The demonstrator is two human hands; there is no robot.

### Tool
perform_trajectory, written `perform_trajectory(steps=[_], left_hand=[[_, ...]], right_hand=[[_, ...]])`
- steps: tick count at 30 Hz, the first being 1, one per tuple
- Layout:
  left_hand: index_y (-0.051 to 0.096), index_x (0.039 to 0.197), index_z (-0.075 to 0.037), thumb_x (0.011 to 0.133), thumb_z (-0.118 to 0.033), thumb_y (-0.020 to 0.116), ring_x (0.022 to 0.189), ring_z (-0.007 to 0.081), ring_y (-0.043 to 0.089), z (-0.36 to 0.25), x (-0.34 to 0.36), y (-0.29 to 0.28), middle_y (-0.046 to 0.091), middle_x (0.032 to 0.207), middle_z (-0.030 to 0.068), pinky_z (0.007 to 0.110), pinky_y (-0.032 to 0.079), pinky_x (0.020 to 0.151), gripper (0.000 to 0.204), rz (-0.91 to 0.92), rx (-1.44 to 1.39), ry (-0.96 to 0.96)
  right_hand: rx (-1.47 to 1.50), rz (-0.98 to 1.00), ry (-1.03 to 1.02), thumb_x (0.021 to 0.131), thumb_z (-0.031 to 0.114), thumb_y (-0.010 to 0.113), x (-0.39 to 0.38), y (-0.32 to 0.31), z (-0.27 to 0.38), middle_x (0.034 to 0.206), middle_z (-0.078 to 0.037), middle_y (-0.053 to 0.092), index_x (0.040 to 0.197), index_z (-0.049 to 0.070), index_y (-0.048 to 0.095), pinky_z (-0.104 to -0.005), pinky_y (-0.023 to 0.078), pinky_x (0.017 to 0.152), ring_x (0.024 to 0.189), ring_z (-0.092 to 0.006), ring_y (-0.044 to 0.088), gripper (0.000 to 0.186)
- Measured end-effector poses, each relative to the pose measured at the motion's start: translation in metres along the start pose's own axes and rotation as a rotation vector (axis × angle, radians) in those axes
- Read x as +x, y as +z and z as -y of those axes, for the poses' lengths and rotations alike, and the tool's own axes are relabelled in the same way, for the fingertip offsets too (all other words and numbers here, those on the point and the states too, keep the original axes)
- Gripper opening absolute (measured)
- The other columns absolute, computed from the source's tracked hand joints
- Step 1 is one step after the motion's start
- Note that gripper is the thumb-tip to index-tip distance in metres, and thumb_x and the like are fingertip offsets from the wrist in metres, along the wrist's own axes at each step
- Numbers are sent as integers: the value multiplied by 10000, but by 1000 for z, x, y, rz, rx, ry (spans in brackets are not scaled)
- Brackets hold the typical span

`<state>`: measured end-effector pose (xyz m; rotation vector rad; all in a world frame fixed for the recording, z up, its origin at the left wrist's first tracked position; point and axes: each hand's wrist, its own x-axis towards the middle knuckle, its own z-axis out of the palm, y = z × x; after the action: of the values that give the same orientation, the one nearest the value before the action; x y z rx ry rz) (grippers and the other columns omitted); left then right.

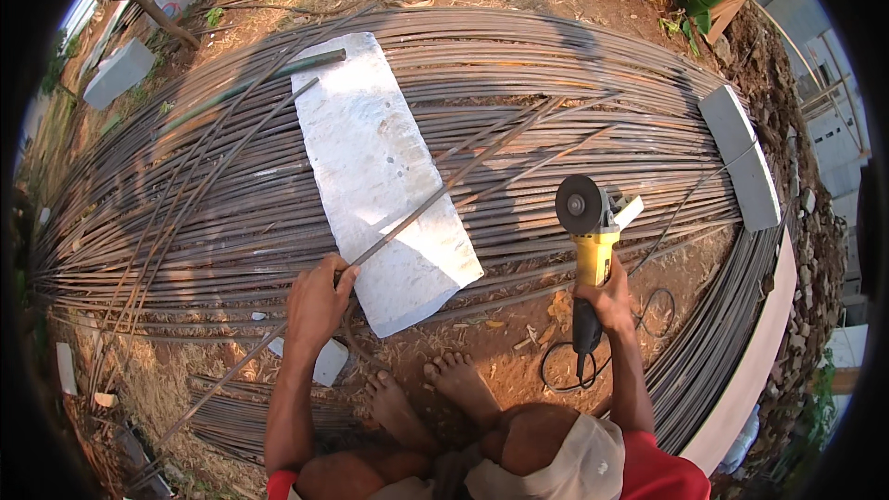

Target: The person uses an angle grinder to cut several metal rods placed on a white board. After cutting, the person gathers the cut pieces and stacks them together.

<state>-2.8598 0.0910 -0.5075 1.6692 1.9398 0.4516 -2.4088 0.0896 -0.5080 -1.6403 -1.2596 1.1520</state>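
My left hand [317, 304] is closed round a long steel rebar rod [405, 225], which slants across the lower part of a pale flat slab [366, 143]. My right hand [608, 298] grips a yellow and black angle grinder [593, 259] by its body, upright, with its dark disc [579, 204] at the top. The disc stands apart from the rod, to its right. A black power cord [648, 255] hangs from the tool and loops on the ground. A green pipe [319, 62] and another rod end [310, 83] rest on the slab's far end.
Many rebar rods [556, 65] lie spread beneath the slab. A light grey block [741, 157] sits on them at the right, another [120, 72] at the far left. My bare feet [463, 381] are on the dirt near a broken block piece [330, 363]. Bundled rods [713, 324] curve along the right.
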Motion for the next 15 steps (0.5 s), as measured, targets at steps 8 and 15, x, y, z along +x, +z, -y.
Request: perform_trajectory(steps=[8, 15], left_hand=[[738, 1040, -3, 1011, -272, 710, 781, 438, 694, -11, 10, 5, 725, 812, 240, 521, 534, 753, 272, -76, 71, 169], [741, 1036, 4, 1032, -328, 684, 777, 439, 695, 1, 27, 12, 706, 753, 233, 537, 532, 738, 337, -7, 95, 85]], right_hand=[[-70, 75, -18, 663, 186, 792, 9, 13, 6, 985, -68, 643, 1259, -23, 603, -348, 521, 777, 880, -181, 613, 659], [-186, 166, -83, 643, 194, 822, 38, 29, 3, 1089, -129, 698, 1317, -38, 596, -403, 516, 938, 1011, -256, 643, 747]])
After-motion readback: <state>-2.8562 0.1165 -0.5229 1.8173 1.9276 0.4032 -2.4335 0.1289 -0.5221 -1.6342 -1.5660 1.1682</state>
